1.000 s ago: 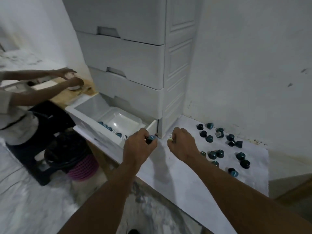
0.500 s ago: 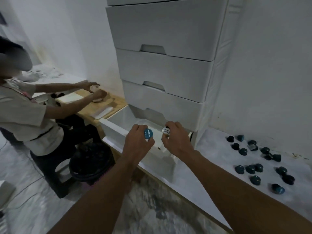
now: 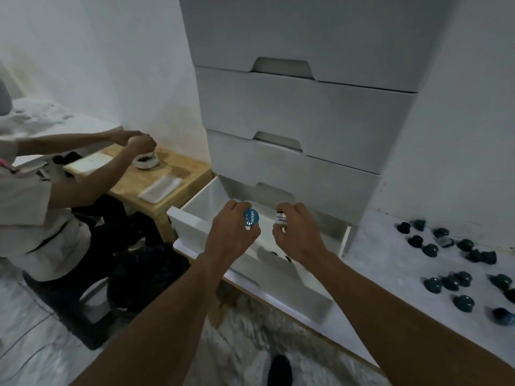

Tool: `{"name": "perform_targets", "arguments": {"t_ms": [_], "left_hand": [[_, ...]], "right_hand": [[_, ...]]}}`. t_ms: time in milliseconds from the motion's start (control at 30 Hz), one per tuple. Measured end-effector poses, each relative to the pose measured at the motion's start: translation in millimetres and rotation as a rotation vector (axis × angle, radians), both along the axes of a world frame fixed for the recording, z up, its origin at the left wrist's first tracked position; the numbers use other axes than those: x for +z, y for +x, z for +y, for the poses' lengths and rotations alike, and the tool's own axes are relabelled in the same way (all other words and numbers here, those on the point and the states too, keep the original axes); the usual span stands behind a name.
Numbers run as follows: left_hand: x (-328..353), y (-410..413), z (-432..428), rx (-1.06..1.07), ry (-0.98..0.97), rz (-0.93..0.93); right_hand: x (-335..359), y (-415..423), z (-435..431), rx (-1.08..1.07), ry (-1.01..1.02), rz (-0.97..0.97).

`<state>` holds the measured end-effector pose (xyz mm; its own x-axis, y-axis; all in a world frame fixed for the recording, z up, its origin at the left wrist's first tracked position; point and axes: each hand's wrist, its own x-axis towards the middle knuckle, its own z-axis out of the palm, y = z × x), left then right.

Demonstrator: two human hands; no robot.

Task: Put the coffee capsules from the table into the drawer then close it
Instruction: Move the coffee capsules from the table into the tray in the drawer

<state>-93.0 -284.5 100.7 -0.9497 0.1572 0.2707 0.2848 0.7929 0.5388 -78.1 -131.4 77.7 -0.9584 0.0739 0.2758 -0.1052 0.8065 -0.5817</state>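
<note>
Two capsules (image 3: 251, 217), pinched in hands (image 3: 230, 235), above drawer (image 3: 195, 221)

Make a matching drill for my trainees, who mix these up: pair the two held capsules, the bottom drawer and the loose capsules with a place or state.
Things
1. blue-topped capsule
2. white-topped capsule
3. bottom drawer
4. loose capsules

Places or states
A. pulled open
B. held in the right hand
C. lying on the table
D. held in the left hand

Pairs: 1-D, 2-B, 3-A, 4-C
</note>
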Motion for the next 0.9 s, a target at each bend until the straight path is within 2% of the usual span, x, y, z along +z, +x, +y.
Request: {"name": "perform_targets", "arguments": {"t_ms": [100,367,700,900], "left_hand": [[-2.8,-37.2,-0.9,-0.022,-0.072,-0.045],[-21.0,-129.7,-3.1,-0.176,-0.388,-0.305],[-61.0,-193.6,-9.7,-0.412,-0.713,-0.377],[-79.8,-220.4,-17.8,-0.606,-0.712,-0.396]], "right_hand": [[-9.4,-34.4,1.7,-0.020,-0.004,-0.041],[-57.1,-107.4,-1.2,-0.015,-0.025,-0.269],[-99.0,-142.8,-16.8,-0.010,-0.065,-0.496],[-105.3,-147.5,-34.5,-0.159,-0.081,-0.592]]}}
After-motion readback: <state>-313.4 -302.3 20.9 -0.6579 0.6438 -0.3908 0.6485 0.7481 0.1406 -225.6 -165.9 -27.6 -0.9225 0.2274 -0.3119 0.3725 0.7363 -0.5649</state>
